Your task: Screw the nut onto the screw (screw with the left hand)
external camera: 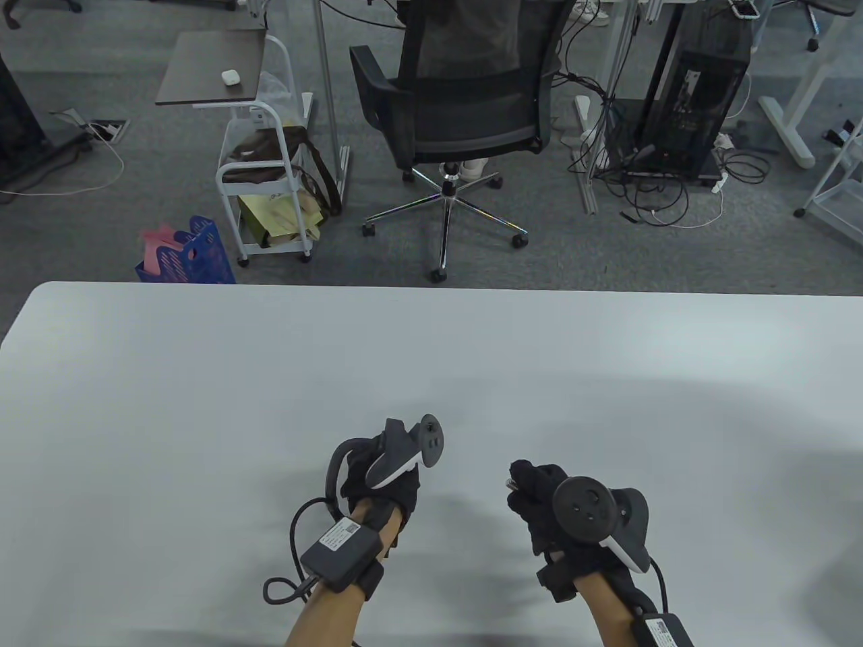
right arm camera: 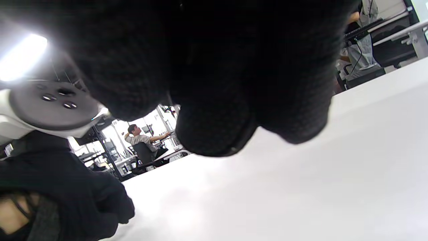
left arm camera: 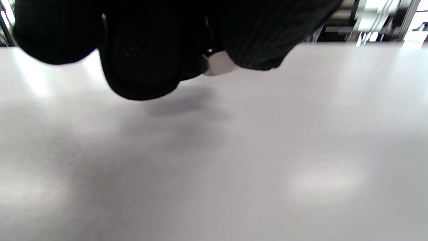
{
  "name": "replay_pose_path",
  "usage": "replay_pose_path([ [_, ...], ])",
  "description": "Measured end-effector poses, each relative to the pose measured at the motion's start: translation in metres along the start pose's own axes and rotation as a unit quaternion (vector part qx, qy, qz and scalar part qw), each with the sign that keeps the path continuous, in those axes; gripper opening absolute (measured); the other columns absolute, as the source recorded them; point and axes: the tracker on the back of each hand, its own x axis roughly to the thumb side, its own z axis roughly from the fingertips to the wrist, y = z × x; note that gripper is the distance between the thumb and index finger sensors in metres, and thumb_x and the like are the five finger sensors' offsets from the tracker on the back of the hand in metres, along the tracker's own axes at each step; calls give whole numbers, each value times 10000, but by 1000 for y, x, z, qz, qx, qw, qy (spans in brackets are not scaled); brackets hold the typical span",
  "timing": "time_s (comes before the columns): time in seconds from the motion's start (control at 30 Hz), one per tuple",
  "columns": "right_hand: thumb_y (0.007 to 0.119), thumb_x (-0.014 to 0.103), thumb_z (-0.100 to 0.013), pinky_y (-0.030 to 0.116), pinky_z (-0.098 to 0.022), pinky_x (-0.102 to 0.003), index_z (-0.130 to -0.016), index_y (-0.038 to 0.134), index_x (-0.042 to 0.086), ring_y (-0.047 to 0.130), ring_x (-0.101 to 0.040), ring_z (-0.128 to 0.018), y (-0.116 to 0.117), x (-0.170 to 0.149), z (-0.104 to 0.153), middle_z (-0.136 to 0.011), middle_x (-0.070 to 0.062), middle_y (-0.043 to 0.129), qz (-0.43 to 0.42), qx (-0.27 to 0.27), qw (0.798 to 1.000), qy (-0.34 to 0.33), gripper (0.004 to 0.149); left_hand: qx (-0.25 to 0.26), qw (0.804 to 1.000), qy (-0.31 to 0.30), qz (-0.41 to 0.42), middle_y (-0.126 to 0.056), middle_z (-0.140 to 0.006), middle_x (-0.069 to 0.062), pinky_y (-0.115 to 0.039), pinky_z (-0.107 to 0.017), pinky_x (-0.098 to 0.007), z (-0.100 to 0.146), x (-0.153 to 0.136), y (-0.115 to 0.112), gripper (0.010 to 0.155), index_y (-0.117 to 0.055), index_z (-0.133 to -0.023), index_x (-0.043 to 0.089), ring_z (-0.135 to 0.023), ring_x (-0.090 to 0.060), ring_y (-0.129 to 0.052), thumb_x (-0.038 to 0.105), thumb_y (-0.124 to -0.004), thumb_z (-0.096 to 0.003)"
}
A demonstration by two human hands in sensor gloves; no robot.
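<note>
In the left wrist view my left hand's curled gloved fingers (left arm camera: 140,67) pinch a small silvery nut (left arm camera: 219,63) just above the white table (left arm camera: 234,150). In the table view my left hand (external camera: 398,485) sits near the front, fingers hidden under its tracker. My right hand (external camera: 529,488) is a short way to its right, fingers curled, with a small metal tip of the screw (external camera: 510,482) showing at its left side. The two hands are apart. In the right wrist view the curled fingers (right arm camera: 214,134) hide the screw.
The white table (external camera: 431,364) stretches wide around both hands. Beyond its far edge stand an office chair (external camera: 465,114), a white cart (external camera: 270,195) and a blue basket (external camera: 192,256) on the floor.
</note>
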Motion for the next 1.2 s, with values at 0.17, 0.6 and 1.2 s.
replay_pose_path([
  [0.17,958,262,-338,990,-462,-404,-799,911,174,1101,-215,-511,-3,1,1,-824,-121,887,-52,-4,999,7,472,12,977,-46,210,-903,-795,-208,-853,-343,-512,40,-9,36,508,-810,-866,133,-456,-360,-1007,298,-822,-386],
  [0.6,989,295,-303,1031,-424,-357,-755,893,200,1144,-144,-444,-6,23,9,-765,-70,952,-94,-30,994,-48,471,-83,784,-127,601,-888,-781,-225,-829,-350,-528,70,-22,12,502,-792,-866,101,-463,-383,-986,309,-797,-408],
  [1.2,1015,321,-272,1061,-372,-335,-673,982,227,1181,-118,-382,-9,38,18,-695,-37,1021,-93,-61,988,-106,413,-105,768,-123,620,-912,-751,-212,-841,-327,-525,74,-5,2,498,-805,-844,97,-430,-371,-1002,328,-789,-403],
])
